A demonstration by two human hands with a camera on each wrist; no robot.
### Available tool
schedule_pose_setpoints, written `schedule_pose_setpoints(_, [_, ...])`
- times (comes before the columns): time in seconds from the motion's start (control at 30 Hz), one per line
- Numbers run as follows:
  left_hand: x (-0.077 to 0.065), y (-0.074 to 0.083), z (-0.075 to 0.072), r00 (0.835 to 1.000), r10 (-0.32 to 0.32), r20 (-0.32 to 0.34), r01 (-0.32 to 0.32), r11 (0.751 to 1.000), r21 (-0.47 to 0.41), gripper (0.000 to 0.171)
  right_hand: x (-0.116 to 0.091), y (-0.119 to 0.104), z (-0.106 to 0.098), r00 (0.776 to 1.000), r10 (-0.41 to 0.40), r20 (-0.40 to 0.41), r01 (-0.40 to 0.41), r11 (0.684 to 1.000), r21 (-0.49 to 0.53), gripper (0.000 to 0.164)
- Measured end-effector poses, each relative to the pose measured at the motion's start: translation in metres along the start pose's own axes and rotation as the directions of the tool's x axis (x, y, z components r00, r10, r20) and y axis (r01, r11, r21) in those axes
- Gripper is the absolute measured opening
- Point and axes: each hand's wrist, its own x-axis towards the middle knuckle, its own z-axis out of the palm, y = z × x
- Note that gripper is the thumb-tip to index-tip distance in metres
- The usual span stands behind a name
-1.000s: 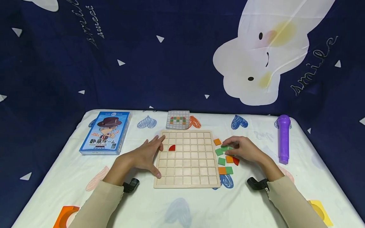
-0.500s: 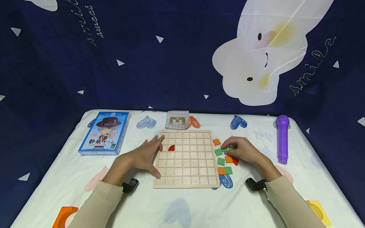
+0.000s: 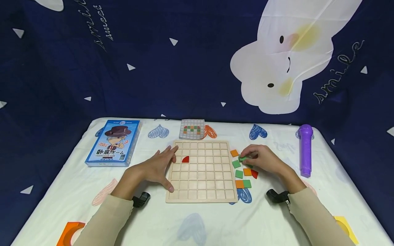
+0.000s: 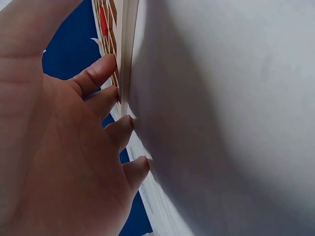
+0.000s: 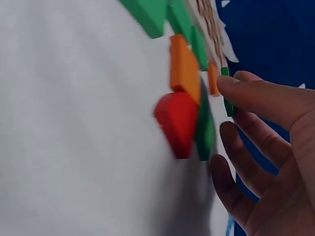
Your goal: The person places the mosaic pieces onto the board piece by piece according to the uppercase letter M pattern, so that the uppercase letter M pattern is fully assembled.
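A square wooden grid board (image 3: 201, 176) lies mid-table, with a red quarter-circle tile (image 3: 185, 159) in one of its left cells. My left hand (image 3: 155, 168) is spread along the board's left edge, its thumb near the front corner and fingertips at the side; the left wrist view shows fingers (image 4: 101, 76) at the rim. Right of the board, my right hand (image 3: 264, 159) pinches a green square tile (image 5: 229, 105) between thumb and fingers, its other fingers loosely bent. Below it are an orange tile (image 5: 185, 66), a red tile (image 5: 179, 123) and several green ones.
Behind the board lies a small pattern card (image 3: 192, 130). A blue game box (image 3: 113, 143) stands at the back left, a purple microphone-shaped stick (image 3: 306, 150) at the right. Orange (image 3: 68, 234) and yellow (image 3: 347, 228) blocks sit at the front corners.
My right hand has risen slightly with the green tile, which now stands tilted between its fingertips. The left hand and the board keep their places.
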Motion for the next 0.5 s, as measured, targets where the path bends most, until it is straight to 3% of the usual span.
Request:
schedule_pose_setpoints(0.27, [0.000,0.000,0.000,1.000,-0.006,0.002,0.006,1.000,0.001,0.090,0.007,-0.013,-0.010,0.997,-0.060,-0.046,0.058,0.997,-0.044,0.020])
schedule_pose_setpoints(0.5, [0.000,0.000,0.000,1.000,0.000,-0.007,0.000,1.000,0.002,0.089,0.012,-0.019,-0.009,0.997,-0.055,-0.047,0.053,0.998,-0.033,0.022])
